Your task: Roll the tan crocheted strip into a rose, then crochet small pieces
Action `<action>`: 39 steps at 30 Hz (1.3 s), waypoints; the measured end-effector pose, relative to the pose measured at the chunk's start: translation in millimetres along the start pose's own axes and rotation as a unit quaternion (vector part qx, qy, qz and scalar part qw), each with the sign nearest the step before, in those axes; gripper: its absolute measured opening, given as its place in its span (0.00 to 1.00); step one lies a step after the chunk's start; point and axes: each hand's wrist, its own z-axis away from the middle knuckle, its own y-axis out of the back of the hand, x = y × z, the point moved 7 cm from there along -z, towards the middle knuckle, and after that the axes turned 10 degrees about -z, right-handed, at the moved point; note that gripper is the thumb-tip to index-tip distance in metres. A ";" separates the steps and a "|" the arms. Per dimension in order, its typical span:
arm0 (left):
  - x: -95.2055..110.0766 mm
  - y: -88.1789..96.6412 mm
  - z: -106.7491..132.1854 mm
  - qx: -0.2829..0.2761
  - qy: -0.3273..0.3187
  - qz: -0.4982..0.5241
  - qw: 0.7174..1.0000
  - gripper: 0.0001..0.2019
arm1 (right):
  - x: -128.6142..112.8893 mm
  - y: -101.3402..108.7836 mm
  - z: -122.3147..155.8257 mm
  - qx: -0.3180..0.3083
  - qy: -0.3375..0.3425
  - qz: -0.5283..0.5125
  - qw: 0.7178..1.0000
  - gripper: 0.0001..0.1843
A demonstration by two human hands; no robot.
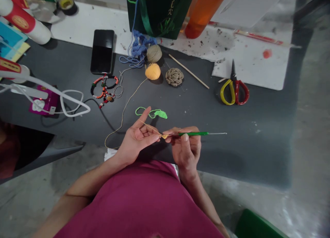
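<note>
My left hand (pixel 136 136) pinches a tiny yellow crocheted start (pixel 164 136) and a strand of pale yarn (pixel 123 109) between its fingers. That strand runs back across the table to a yellow-orange yarn ball (pixel 152 71). My right hand (pixel 185 148) grips a green-handled crochet hook (pixel 193 133), whose metal shaft points right, and its fingertips meet the yellow piece. Just beyond my left fingertips lies a green crocheted leaf (pixel 161 114) with a looped stem.
A beige yarn ball (pixel 154 53), coiled brown crochet (pixel 174 76), blue yarn (pixel 140 45) and a wooden stick (pixel 189 71) lie ahead. Yellow-and-red scissors (pixel 234 88) sit right. Left are a black phone (pixel 102 51), beaded bracelets (pixel 104 88) and a power strip (pixel 43 100) with white cable (pixel 74 109).
</note>
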 end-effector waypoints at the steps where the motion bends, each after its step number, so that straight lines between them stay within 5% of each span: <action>1: 0.3 0.1 0.1 0.001 0.000 0.000 1.000 0.47 | -0.2 0.2 0.1 -0.001 -0.001 0.001 1.000 0.04; 39: 4.3 3.9 3.2 0.023 -0.012 -0.025 0.999 0.45 | -10.0 -3.3 5.8 -0.059 0.028 0.094 0.993 0.04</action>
